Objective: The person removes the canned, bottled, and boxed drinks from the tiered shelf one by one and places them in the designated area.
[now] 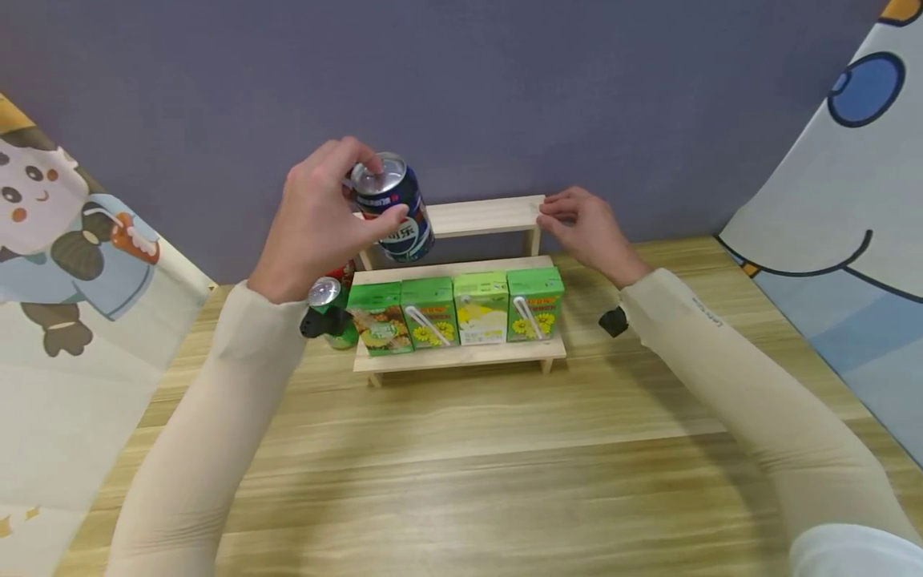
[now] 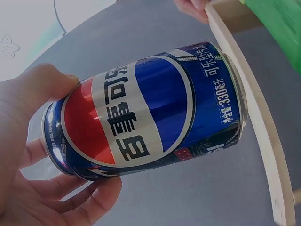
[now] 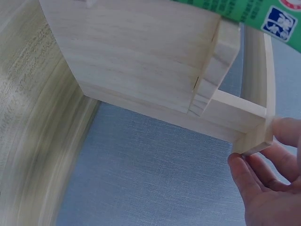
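A blue Pepsi can is gripped by my left hand, with thumb and fingers around its top part. In the head view it overlaps the left end of the upper step of a small wooden shelf. The left wrist view shows the can with its bottom right at the step's edge. My right hand pinches the right end of that upper step. In the right wrist view the fingers are at the plank's corner.
Several juice cartons stand in a row on the lower step. Left of the shelf, a green can stands on the wood-grain table, with a red can behind it. A grey-blue wall rises behind the shelf.
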### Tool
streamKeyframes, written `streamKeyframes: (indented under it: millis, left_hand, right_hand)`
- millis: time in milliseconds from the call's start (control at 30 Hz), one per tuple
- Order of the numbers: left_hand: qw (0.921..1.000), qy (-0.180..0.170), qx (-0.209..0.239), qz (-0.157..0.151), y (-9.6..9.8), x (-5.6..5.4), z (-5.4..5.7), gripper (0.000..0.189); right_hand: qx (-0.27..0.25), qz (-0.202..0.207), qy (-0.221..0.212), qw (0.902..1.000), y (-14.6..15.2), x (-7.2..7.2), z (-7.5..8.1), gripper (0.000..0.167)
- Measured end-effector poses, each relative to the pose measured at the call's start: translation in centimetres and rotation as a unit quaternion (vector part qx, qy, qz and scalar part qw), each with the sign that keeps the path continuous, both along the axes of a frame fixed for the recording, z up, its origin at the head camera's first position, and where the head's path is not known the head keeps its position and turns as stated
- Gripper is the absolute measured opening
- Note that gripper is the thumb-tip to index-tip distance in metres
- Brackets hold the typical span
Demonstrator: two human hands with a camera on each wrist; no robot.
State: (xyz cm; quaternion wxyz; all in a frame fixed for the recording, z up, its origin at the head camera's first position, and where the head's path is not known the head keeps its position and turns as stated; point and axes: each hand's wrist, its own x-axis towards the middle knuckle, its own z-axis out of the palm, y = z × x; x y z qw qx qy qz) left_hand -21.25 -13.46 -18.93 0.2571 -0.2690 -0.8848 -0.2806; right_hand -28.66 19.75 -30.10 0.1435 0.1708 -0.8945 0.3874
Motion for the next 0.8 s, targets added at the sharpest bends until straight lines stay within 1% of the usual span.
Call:
streamKeyframes:
  millis: [100, 233, 333, 433, 600, 700, 800]
  left_hand:
    - [0.9999, 0.005, 0.008, 0.006, -1.0, 0.4, -0.1, 0.038]
    - [0.9995, 0.021, 0.011, 0.021, -2.5, 0.8, -0.2, 0.037]
    - [0.9983, 0.041, 0.007, 0.041, -4.0, 1.0, -0.3, 0.038]
    - [0.9964, 0.046, 0.016, 0.070, -5.4, 1.3, -0.5, 0.039]
    - [0.9911, 0.026, 0.045, 0.123, -7.7, 1.6, -0.9, 0.043]
    - [0.9883, 0.014, 0.043, 0.146, -9.0, 1.8, -1.2, 0.043]
    - [0.9865, -0.005, 0.029, 0.161, -10.2, 2.0, -1.8, 0.044]
  right_hand:
    - [0.003, -0.001, -0.008, 1.0000, 0.2, 0.1, 0.0, 0.035]
    - [0.003, 0.001, -0.012, 0.9999, 0.3, 0.3, 0.1, 0.036]
    - [0.004, 0.000, -0.009, 1.0000, 0.3, 0.3, 0.2, 0.036]
    - [0.005, 0.000, -0.005, 1.0000, 0.2, 0.2, 0.2, 0.035]
    - [0.008, -0.004, -0.008, 0.9999, 0.0, 0.1, 0.2, 0.036]
    - [0.005, -0.003, -0.011, 0.9999, -0.1, 0.1, 0.1, 0.036]
    - [0.005, -0.004, -0.012, 0.9999, -0.1, 0.0, 0.1, 0.036]
